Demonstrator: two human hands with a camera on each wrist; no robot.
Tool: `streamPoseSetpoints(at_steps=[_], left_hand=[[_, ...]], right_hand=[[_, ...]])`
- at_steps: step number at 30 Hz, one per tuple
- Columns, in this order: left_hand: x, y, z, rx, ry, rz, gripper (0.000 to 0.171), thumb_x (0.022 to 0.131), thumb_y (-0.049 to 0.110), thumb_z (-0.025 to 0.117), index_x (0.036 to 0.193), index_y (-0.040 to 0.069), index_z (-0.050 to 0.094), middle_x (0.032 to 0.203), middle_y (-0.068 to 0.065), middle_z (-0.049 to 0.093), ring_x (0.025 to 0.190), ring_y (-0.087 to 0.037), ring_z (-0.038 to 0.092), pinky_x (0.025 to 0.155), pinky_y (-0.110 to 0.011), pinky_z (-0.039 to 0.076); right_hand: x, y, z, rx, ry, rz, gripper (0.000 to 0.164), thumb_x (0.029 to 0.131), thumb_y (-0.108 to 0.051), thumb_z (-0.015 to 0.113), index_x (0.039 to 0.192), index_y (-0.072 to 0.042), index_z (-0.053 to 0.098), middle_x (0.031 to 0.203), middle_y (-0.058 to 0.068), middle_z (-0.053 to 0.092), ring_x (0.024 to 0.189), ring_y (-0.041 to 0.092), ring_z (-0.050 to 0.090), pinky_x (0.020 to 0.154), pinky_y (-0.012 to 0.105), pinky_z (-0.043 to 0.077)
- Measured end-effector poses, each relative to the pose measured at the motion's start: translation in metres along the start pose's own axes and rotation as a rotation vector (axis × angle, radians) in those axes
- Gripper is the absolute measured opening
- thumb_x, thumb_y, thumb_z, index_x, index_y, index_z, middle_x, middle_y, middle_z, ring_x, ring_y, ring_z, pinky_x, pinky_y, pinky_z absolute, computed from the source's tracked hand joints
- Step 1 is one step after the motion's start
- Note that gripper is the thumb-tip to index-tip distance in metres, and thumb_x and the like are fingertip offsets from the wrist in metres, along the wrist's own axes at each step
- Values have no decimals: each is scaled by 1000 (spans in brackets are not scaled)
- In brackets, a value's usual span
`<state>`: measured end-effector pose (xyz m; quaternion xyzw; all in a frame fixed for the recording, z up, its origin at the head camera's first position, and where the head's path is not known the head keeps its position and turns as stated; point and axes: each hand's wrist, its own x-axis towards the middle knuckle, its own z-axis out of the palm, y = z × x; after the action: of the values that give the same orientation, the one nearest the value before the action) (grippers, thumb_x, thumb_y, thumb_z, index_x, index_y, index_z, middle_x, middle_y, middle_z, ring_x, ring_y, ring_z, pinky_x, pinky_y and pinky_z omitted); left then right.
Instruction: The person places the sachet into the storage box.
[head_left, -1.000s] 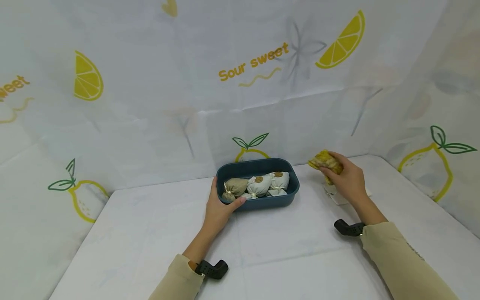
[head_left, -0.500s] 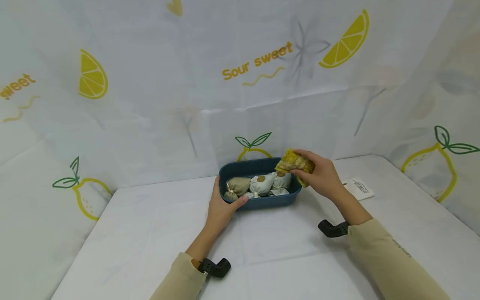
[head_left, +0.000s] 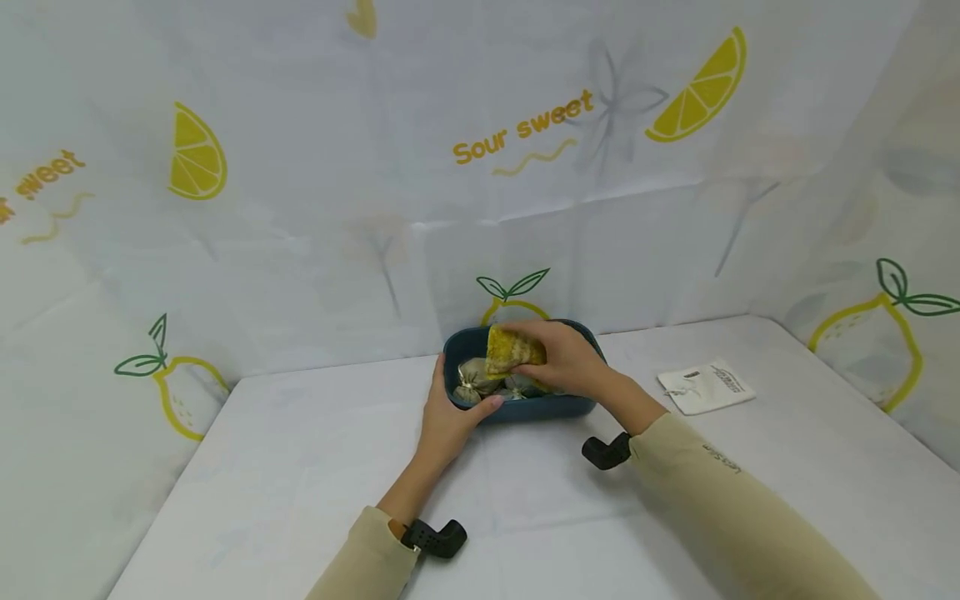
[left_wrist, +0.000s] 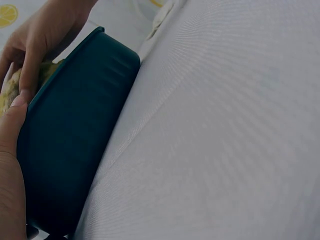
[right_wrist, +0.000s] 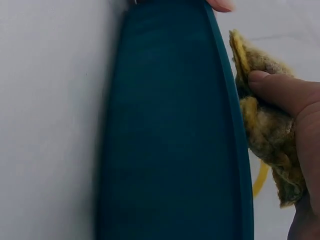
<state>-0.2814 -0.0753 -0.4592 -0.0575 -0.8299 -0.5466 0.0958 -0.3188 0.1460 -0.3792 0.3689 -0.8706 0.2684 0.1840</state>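
Note:
A dark teal plastic tub (head_left: 540,409) stands on the white table, near the back. My left hand (head_left: 448,425) grips its front left corner, with the thumb over the front rim and the fingers along the left side. Above the tub's opening, my right hand (head_left: 573,362) pinches a folded, fuzzy yellow-green cloth (head_left: 504,350). In the right wrist view, the thumb presses on the crumpled cloth (right_wrist: 272,130) beside the tub's rim (right_wrist: 240,130). Inside the tub lies a tan tied sachet (head_left: 472,375). The pale sachets to its right are mostly hidden by the right hand.
A flat white pouch (head_left: 707,387) with dark print lies on the table to the right of the tub. Behind the table hangs a white sheet (head_left: 337,275) with lemon prints, close to the tub's back side.
My right hand has carried the cloth leftward, from above the white pouch to over the tub. The pouch is now uncovered. My left hand keeps its hold on the tub.

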Motion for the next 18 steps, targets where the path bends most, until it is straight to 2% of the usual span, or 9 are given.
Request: streamPoseSetpoints(at_steps=[8, 12, 16, 18], left_hand=[[0, 1, 0, -18, -1, -5, 113, 72, 55, 77, 155, 23, 7, 160, 1, 17, 147, -25, 21, 114, -55, 26], [0, 0, 0, -18, 0, -3, 114, 71, 59, 76, 155, 23, 8, 160, -1, 17, 147, -26, 21, 113, -57, 26], [-1, 2, -1, -19, -2, -4, 113, 71, 59, 76, 155, 24, 8, 160, -2, 18, 146, -28, 21, 113, -58, 25], [-1, 2, -2, -13, -2, -5, 113, 71, 60, 75, 155, 25, 8, 160, -2, 18, 146, -28, 21, 113, -57, 26]], right_hand=[[16, -12, 20, 61, -158, -26, 58, 80, -22, 78, 134, -19, 57, 131, 0, 60, 118, 19, 58, 96, 38, 50], [19, -16, 29, 51, -231, -9, 57, 82, -23, 77, 135, -21, 56, 133, -1, 59, 123, 19, 55, 101, 39, 47], [19, -17, 35, 71, -259, 26, 54, 84, -27, 73, 135, -22, 56, 135, -1, 58, 125, 21, 53, 103, 41, 45], [18, -16, 37, 107, -258, 29, 49, 89, -28, 69, 135, -22, 56, 136, 0, 57, 122, 19, 56, 99, 38, 48]])
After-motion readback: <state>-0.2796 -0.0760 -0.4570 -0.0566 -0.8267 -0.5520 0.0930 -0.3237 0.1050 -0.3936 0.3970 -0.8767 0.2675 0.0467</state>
